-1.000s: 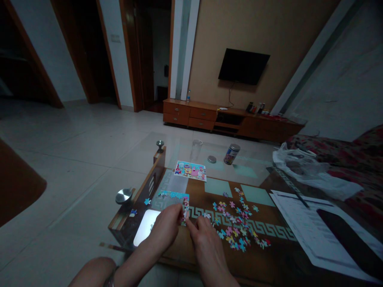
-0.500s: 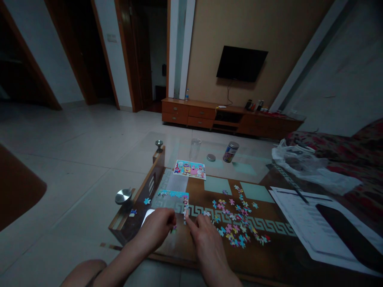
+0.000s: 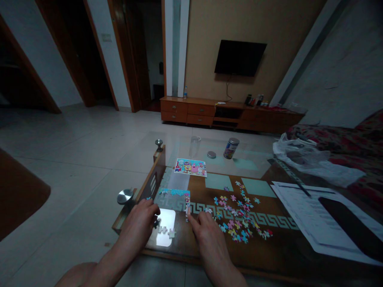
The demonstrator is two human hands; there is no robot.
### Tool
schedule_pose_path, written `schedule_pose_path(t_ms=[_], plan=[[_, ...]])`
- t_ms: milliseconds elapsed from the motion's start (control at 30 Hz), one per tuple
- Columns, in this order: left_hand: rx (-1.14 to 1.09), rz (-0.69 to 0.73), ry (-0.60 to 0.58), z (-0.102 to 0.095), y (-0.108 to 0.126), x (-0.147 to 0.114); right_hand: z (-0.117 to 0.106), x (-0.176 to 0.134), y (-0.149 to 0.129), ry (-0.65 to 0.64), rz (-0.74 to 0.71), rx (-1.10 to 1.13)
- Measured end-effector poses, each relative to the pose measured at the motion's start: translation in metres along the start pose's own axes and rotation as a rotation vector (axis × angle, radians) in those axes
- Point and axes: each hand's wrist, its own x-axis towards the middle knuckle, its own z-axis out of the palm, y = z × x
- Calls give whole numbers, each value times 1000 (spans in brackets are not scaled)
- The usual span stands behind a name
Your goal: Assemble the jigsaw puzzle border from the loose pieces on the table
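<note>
On the glass-topped desk (image 3: 287, 255), a partly joined puzzle border (image 3: 188, 201) lies flat, a blue row along its far side meeting a narrow strip down its right. The right hand (image 3: 208, 231) has its index finger stretched onto the near end of that strip, fingers apart rather than clamped. Over the left part of the desk, the left hand (image 3: 141, 218) curls its fingers beside a dark piece (image 3: 156, 224); whether they grip it, I cannot tell. Two pale pieces (image 3: 166, 231) lie on a bright patch of glass between the hands. Loose pieces (image 3: 239, 217) scatter right of the right hand. Beyond the border lies a colourful picture card (image 3: 190, 168), with a tin (image 3: 231, 148) and round lid (image 3: 211, 154) farther back.
</note>
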Motion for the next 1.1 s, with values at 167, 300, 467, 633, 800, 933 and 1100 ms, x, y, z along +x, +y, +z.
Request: schedule_pose_path(t_ms=[167,300,467,633,800,933,1100], plan=[[9,55,55,21,-11,-41,0,0,1,-30,-1,6],[-20,243,250,50,-26,-62,-1,1,1,-42,5,11],[66,319,172,66,-32,-59,0,2,0,-55,13,-5],[157,140,134,59,-17,-56,-1,2,-1,-61,21,6],[82,129,229,51,-5,-60,1,2,-1,-49,29,10],[-6,144,311,45,-8,-56,2,1,0,-25,21,30],[-6,139,234,37,-13,-44,-1,2,1,-32,28,81]])
